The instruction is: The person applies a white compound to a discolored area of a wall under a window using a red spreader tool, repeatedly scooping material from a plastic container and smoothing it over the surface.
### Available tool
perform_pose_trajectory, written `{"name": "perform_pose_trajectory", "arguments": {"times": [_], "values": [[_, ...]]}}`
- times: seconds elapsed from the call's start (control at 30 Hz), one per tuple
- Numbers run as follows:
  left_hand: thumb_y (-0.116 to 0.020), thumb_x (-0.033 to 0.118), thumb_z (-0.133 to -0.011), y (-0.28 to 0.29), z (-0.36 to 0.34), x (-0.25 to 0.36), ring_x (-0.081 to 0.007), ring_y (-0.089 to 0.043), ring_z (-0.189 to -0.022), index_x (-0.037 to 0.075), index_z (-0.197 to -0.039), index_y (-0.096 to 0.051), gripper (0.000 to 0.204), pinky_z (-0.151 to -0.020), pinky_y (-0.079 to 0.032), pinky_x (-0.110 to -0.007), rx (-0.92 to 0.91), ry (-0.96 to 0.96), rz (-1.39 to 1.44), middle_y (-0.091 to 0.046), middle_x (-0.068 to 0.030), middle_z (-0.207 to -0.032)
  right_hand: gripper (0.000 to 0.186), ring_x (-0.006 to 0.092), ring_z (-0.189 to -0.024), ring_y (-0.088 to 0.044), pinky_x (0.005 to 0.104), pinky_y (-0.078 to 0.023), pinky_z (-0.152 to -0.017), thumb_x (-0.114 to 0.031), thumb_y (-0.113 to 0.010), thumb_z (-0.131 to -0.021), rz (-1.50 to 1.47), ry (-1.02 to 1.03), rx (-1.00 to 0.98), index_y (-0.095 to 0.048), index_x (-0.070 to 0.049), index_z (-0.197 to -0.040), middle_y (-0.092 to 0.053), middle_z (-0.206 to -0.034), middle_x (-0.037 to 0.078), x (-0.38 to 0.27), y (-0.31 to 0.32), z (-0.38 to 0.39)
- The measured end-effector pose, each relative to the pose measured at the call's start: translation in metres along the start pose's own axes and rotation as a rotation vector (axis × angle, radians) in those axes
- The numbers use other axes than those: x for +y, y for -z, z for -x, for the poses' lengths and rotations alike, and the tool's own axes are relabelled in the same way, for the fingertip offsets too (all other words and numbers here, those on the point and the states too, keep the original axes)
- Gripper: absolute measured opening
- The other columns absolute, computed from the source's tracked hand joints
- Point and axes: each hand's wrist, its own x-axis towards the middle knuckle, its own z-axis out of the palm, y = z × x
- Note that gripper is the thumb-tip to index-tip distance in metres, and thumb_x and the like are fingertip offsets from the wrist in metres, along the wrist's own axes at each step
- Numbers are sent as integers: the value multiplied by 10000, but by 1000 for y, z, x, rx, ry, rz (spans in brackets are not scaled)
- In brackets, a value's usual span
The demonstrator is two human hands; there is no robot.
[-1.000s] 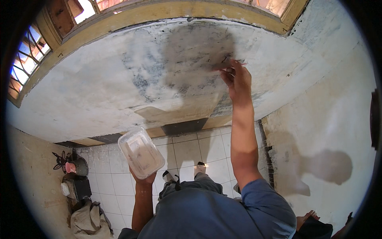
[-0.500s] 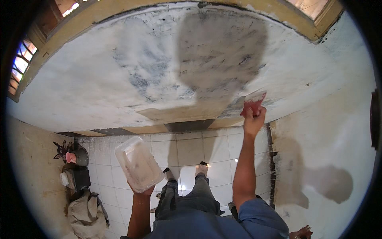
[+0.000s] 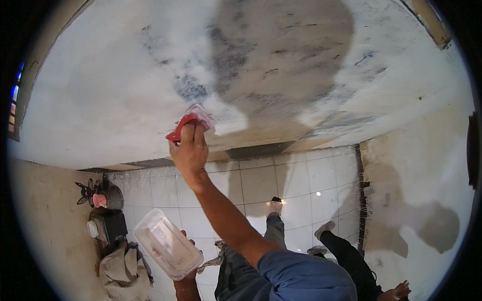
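My right hand grips a red putty spreader smeared with white paste. Its blade lies against the white-coated wall, just below a dark, uncovered-looking patch. My right arm reaches across my body to the left. Lower down, my left hand supports a clear plastic tub from beneath and along its side; the tub is tilted and has whitish paste residue inside. Part of that hand is hidden by the tub.
White tiles cover the floor. A grey cloth, a black box and a dark bucket with a pink cup line the left wall. Close on my right are another person's dark-trousered leg and hand.
My right hand has swept the spreader leftward along the wall from the right side. The tub has dropped slightly lower. The view has shifted, and the other person's leg now shows.
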Motion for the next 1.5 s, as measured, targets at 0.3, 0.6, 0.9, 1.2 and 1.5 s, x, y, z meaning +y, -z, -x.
{"name": "perform_pose_trajectory", "arguments": {"times": [0.3, 0.6, 0.9, 1.2, 1.5], "values": [[-400, 647, -960, 19, 5, 6, -436, -563, -1147, 184, -1518, -300, 732, -859, -543, -615, 147, -32, 76, -457, -242, -1404, 235, 136, -753, -619, 303, -525, -598, 1, -677, -853, -967, -654, 97, -550, -106, -1020, -626, -927, 3, 35, 74, 40], [-386, 630, -974, -6, -6, -14, -382, -600, -1104, 147, -1487, -351, 705, -895, -563, -505, 231, -5, 72, -522, -245, -1325, 250, 106, -839, -586, 254, -519, -710, -102, -681, -873, -1343, -1211, -19, -549, -165, -1076, -599, -990, -27, 37, 75, 9], [-392, 609, -982, 1, -9, -17, -366, -593, -1117, 144, -1488, -354, 688, -930, -547, -496, 189, -30, 80, -513, -239, -1334, 304, 187, -920, -623, 415, -533, -828, -119, -693, -866, -1290, -947, -52, -530, -99, -1122, -616, -1008, 42, -54, 125, -58], [-439, 583, -971, -3, -21, -23, -353, -574, -1148, 145, -1482, -364, 677, -934, -532, -500, 212, 14, 117, -526, -215, -1332, 296, 195, -893, -639, 320, -559, -708, -103, -660, -875, -1049, -1015, 83, -553, -71, -1149, -628, -1031, 64, 97, 155, -4], [-434, 554, -986, -16, -32, -47, -347, -572, -1172, 138, -1484, -363, 652, -971, -519, -494, 124, 30, 26, -518, -210, -1360, 178, 159, -855, -646, 283, -555, -653, -146, -598, -926, -1232, -678, 25, -590, -50, -1076, -652, -1008, 65, 26, 196, -107]]}}
